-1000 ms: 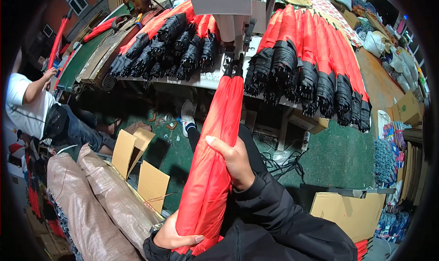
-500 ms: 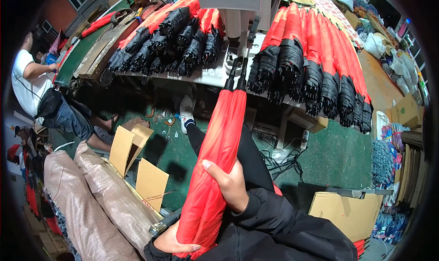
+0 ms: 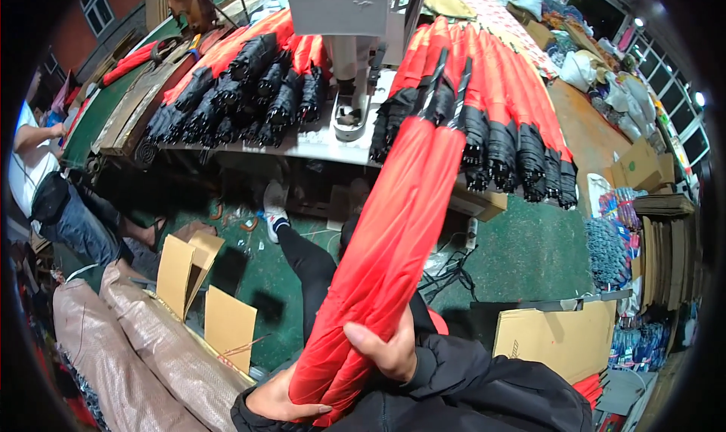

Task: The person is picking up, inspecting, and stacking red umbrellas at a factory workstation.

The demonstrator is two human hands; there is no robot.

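Observation:
Two folded red umbrellas (image 3: 389, 228) lie side by side across my lap, tilted up and away with their black tips toward the table. My right hand (image 3: 392, 347) is closed around their right side, thumb lying over the red cloth. Lower down, my left hand (image 3: 283, 398) grips their near end from the left, its fingers partly hidden beneath. The tips overlap, in this view, a row of folded red-and-black umbrellas (image 3: 522, 122) on the table's right side. Another pile of such umbrellas (image 3: 219, 99) lies on the left side.
A grey machine head (image 3: 333, 4) stands over the white table (image 3: 310, 141). Long woven sacks (image 3: 144, 356) and open cardboard (image 3: 229, 322) lie to my left; a cardboard sheet (image 3: 556, 337) is at right. Black cables (image 3: 450, 275) trail on the floor. A person (image 3: 57, 182) works at far left.
The umbrellas have swung up and to the right, their tips moving from the machine to before the right-hand row. Both hands keep their hold. The view has shifted right.

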